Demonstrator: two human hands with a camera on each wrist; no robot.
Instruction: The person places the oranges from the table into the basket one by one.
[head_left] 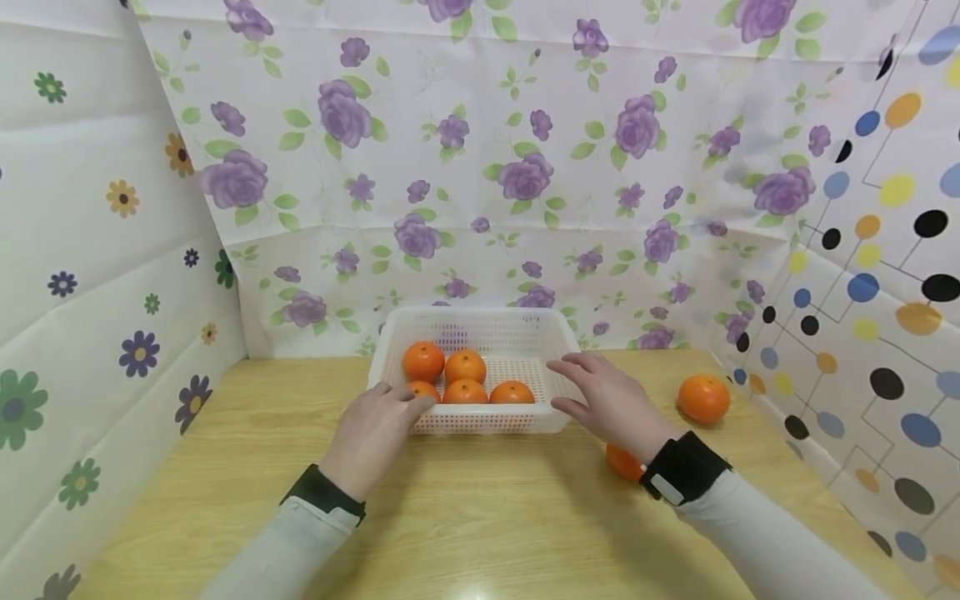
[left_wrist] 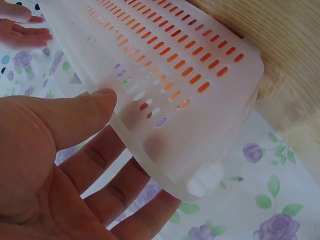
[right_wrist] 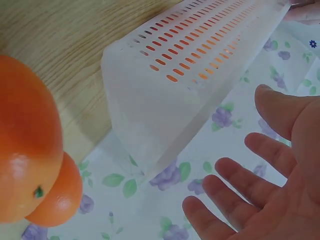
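Observation:
A white perforated plastic basket (head_left: pixel 480 417) stands at the back of the table with several mandarin oranges (head_left: pixel 466 367) in it. My left hand (head_left: pixel 378 429) holds its near rim at the left corner. In the left wrist view the thumb (left_wrist: pixel 95 107) lies on the outer wall and the other fingers reach over the rim. Near the right corner hovers my right hand (head_left: pixel 611 404), its fingers (right_wrist: pixel 240 180) spread and apart from the rim. One mandarin orange (head_left: pixel 624 462) lies on the table partly hidden beneath the right wrist, and another mandarin orange (head_left: pixel 703 398) sits farther right.
Around the wooden table (head_left: pixel 480 517) hang printed cloths: a purple-rose sheet (head_left: pixel 465 167) right behind the basket, a daisy-patterned one (head_left: pixel 112 250) on the left and a dotted one (head_left: pixel 877 333) on the right. Black bands (head_left: pixel 686 467) circle both wrists.

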